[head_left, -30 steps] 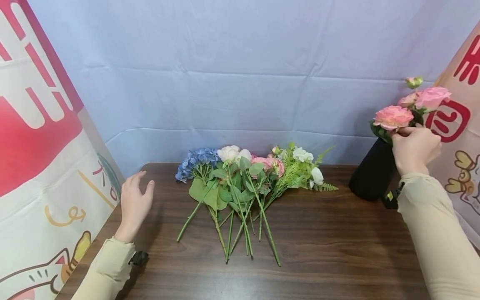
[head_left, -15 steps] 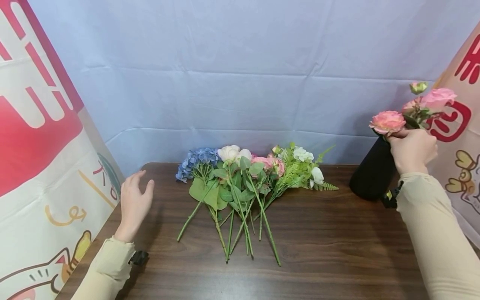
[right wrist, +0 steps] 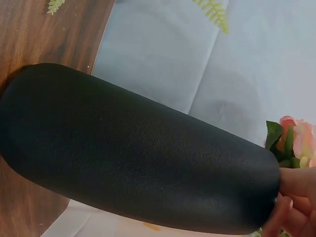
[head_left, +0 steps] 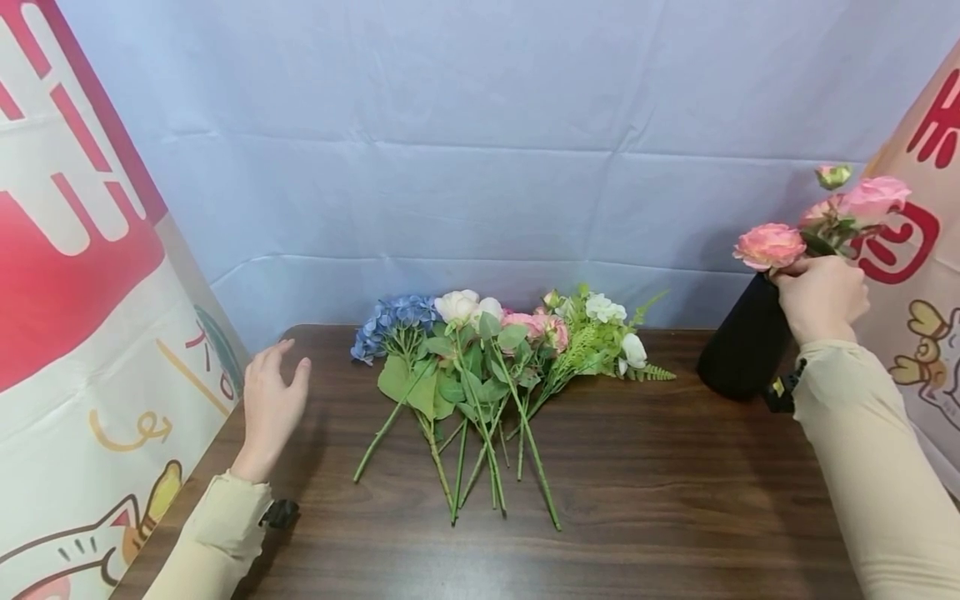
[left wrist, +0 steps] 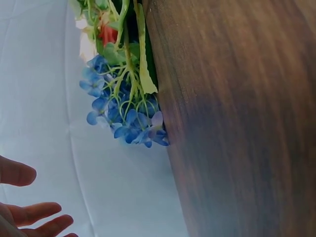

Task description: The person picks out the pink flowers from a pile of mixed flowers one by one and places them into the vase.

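Pink flowers (head_left: 825, 215): three blooms and one greenish bud are seen at the far right, above the mouth of the black vase (head_left: 746, 337).

Right hand (head_left: 822, 298): fingers are curled at the vase mouth, just below the blooms; the flowers are judged to be gripped by their stems, the exact contact being covered by the hand.

Key relation: the blooms are placed on the far side of the right hand, one to the left of the fingertips, the others to the right. The stem axis is hidden by hand and rim, but it is judged to run down into the vase.

Nearer hand: right, with the rim directly beside its fingers.

Left hand (head_left: 272, 408): fingers extended, thumb spread apart, nothing held; it is positioned at the left edge of the table (head_left: 637, 500), well apart from the vase. Contact with the tabletop cannot be told.

Vase: base rested on the table, mouth up; its long axis is shown leaning right, though true tilt cannot be told from lens slant. Contents cannot be seen below the rim.

Cut pile: blue hydrangea (head_left: 397, 323), white roses (head_left: 457, 307), pink blooms (head_left: 555, 333) and green fern sprigs (head_left: 573, 354) are laid between the two hands, heads far, bare stems (head_left: 536, 454) near and partly crossed.

Backdrop: pale blue cloth (head_left: 480, 150) is hung beyond the far table edge.
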The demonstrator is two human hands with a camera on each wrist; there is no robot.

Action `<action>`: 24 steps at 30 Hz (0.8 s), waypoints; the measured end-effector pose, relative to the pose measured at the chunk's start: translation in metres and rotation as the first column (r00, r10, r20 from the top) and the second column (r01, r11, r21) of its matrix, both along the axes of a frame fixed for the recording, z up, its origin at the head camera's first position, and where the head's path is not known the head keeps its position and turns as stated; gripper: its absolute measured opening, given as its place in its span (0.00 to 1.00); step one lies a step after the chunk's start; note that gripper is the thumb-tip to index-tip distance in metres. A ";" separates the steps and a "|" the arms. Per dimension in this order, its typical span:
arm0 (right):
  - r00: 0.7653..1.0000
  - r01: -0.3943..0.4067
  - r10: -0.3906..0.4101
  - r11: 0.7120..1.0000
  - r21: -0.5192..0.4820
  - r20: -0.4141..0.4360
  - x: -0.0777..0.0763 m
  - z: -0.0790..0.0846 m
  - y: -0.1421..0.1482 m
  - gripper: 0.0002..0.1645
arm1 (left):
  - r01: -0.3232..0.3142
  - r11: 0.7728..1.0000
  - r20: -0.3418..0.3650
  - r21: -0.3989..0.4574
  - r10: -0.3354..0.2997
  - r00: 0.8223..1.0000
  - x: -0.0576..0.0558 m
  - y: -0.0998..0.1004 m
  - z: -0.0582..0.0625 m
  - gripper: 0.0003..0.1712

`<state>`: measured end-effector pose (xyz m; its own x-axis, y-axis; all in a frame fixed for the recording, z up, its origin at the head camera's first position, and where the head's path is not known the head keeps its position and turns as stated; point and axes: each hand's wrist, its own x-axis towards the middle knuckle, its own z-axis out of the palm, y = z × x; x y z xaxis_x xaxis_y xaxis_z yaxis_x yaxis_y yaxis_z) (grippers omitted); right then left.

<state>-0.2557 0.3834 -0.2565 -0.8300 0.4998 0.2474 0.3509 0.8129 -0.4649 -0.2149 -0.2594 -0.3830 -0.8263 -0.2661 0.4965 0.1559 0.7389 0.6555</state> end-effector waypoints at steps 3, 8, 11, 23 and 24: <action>1.000 -0.004 0.004 1.000 0.010 -0.010 0.003 0.000 0.000 0.29 | 0.002 1.000 -0.012 0.002 -0.001 1.000 -0.001 0.001 0.001 0.25; 0.999 -0.017 0.018 0.999 0.028 -0.032 0.007 0.002 0.000 0.31 | 0.010 1.000 -0.042 0.006 -0.009 0.999 -0.004 0.006 0.004 0.24; 0.998 -0.041 0.042 0.999 0.028 -0.036 0.012 0.005 0.000 0.33 | 0.015 1.000 -0.060 0.005 -0.014 0.998 -0.008 0.011 0.005 0.24; 0.996 -0.047 0.042 0.997 0.059 0.079 0.045 0.032 -0.021 0.39 | 0.068 0.997 -0.053 0.035 -0.066 0.996 -0.020 0.039 0.013 0.24; 0.996 -0.042 0.037 0.997 0.064 0.075 0.047 0.034 -0.023 0.39 | 0.070 0.997 -0.050 0.035 -0.068 0.996 -0.021 0.042 0.014 0.24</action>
